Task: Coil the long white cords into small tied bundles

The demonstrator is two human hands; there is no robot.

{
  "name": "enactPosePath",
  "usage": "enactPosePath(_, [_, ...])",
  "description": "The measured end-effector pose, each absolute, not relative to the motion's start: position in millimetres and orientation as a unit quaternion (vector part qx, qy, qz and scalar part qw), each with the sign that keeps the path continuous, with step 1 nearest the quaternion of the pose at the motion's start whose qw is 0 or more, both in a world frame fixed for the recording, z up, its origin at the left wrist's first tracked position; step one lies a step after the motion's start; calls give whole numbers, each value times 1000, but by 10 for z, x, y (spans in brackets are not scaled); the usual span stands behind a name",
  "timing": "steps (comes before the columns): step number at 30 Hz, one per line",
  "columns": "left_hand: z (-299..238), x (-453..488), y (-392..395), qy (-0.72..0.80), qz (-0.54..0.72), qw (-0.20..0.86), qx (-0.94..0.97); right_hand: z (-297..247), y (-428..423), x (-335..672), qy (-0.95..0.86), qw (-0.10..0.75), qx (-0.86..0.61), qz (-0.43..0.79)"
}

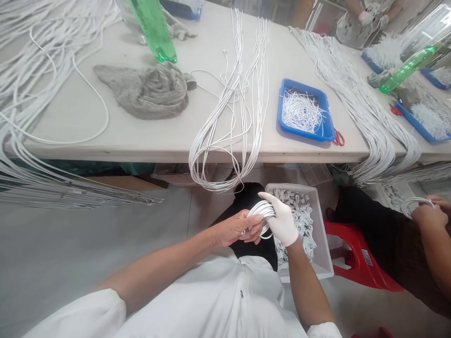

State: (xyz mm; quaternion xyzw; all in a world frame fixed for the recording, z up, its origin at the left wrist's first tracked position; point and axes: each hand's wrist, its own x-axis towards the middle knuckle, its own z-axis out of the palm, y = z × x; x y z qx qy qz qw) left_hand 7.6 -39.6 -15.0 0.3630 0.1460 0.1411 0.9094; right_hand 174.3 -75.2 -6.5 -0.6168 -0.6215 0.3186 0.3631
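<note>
While coil point(261, 212) is clamped between left hand point(234, 228) and gloved right hand point(282, 220), loops are held bunched; bin point(323, 234) set beside.

a cable-assembly workshop (white cords point(243, 94) heaped beside blue trays point(305, 111) on worktables point(141, 136)).

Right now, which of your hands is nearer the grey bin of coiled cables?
Right. The gloved right hand overlaps the left edge of the grey bin; the bare left hand sits further left, apart from it. Both grip one cable coil.
</note>
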Motion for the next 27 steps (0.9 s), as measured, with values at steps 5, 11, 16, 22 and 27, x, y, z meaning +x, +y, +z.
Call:
enactPosePath(5, [-102,28,-386,137,126,913,363,-2,-790,1878,-663,266,-607,347])
enactPosePath(11, [-93,9,-342,128,136,916,354,104,-810,1970,-614,255,-606,436])
enactPosePath(16, [-95,4,-349,129,125,920,348,149,-824,1955,-599,291,-581,469])
enactPosePath(22, [-82,27,-385,107,110,925,348,61,-820,1789,-603,383,-535,452])
enactPosePath(27, [-156,36,-383,98,131,915,368,-85,-847,1670,-519,454,-591,418])
